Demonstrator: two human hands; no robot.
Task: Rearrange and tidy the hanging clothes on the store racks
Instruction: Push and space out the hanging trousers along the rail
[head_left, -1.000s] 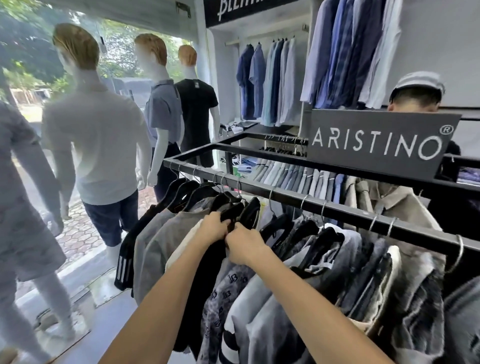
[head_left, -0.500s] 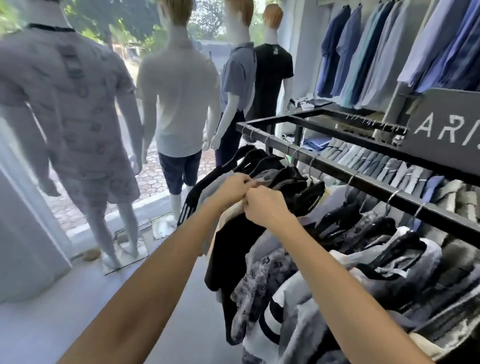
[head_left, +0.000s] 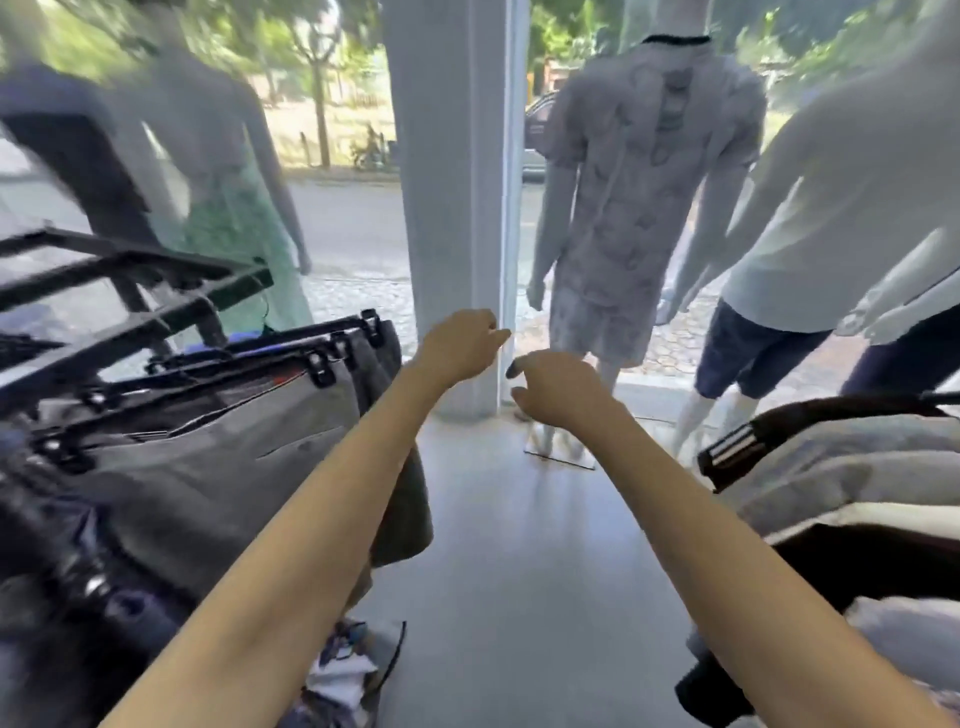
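Both hands are hovering in mid-air between racks, left hand (head_left: 457, 345) and right hand (head_left: 558, 389) loosely curled, holding nothing. Grey clip-hung trousers (head_left: 218, 457) are hanging on the black metal rack (head_left: 130, 291) at the person's left; striped dark-and-pale tops (head_left: 831, 467) are at the right. Judgement: reaching for hanger tops rather than fabric is looking wiser.

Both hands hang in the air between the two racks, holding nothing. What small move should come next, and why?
Probably reach the left hand to the grey trousers clipped on the left rack. Both it and the right hand are loosely curled and hold nothing, and those trousers hang nearest.
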